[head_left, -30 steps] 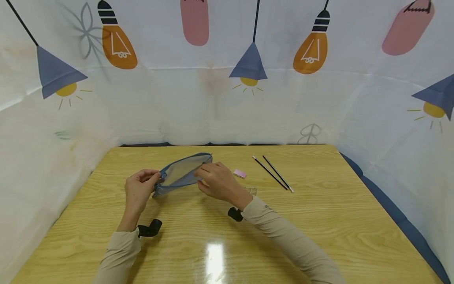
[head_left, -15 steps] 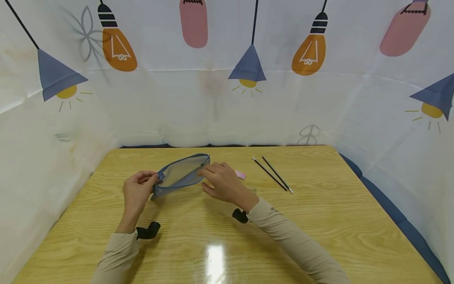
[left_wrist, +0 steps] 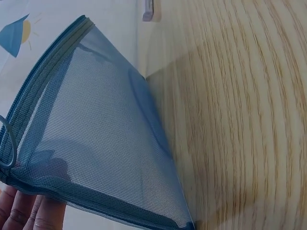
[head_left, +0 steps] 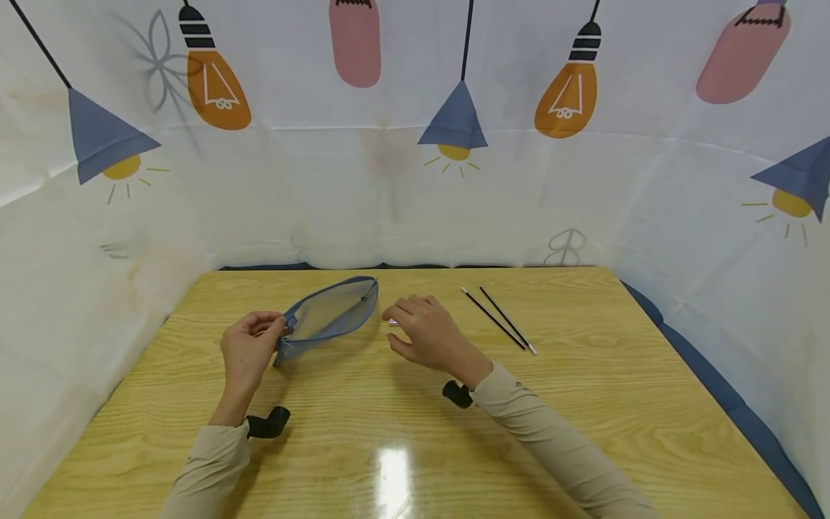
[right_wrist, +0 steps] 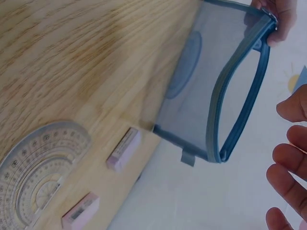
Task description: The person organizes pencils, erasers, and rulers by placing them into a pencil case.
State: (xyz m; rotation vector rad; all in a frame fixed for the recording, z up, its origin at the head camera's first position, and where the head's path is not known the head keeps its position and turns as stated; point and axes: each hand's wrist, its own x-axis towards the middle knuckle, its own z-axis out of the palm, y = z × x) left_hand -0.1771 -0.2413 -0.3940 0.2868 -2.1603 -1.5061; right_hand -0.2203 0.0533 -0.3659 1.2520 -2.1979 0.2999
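A blue mesh zip pouch (head_left: pixel 333 311) is held tilted above the table, its zipped mouth gaping. My left hand (head_left: pixel 249 353) pinches it at the near left corner; those fingertips (left_wrist: pixel 50 213) show under the edge in the left wrist view. To the right of the pouch, my right hand (head_left: pixel 437 339) is apart from it, fingers loosely bent and holding nothing. In the right wrist view, two small pink-purple erasers (right_wrist: pixel 123 149) and a clear protractor (right_wrist: pixel 48 167) lie on the table; the head view has them mostly hidden behind the right hand.
Two black pencils (head_left: pixel 494 318) with white ends lie on the wooden table (head_left: pixel 363 447), right of the right hand. A white sheet (head_left: pixel 292 194) printed with lamps and bulbs hangs behind and at both sides. Black wrist cameras (head_left: pixel 269 422) sit at each wrist.
My right hand has drawn away from the pouch's mouth toward the right and now covers most of the eraser area. The pouch has shifted slightly left with my left hand still pinching it.
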